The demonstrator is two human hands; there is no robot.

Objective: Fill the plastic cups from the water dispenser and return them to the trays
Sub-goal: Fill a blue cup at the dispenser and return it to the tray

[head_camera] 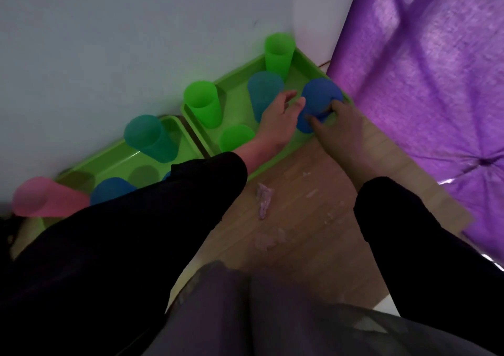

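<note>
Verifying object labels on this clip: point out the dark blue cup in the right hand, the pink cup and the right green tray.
dark blue cup (320, 93): head view, its upper part.
pink cup (49, 197): head view, middle of its side.
right green tray (236, 108): head view, bare floor between cups.

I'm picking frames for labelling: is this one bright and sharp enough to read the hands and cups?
Head view: dim overall, colours muddy; the right hand and the dark blue cup it grips are motion-blurred; the left hand is slightly crisper; the pink cup at the left edge looks soft and lens-stretched; small glare spots on the purple sheet.
</note>
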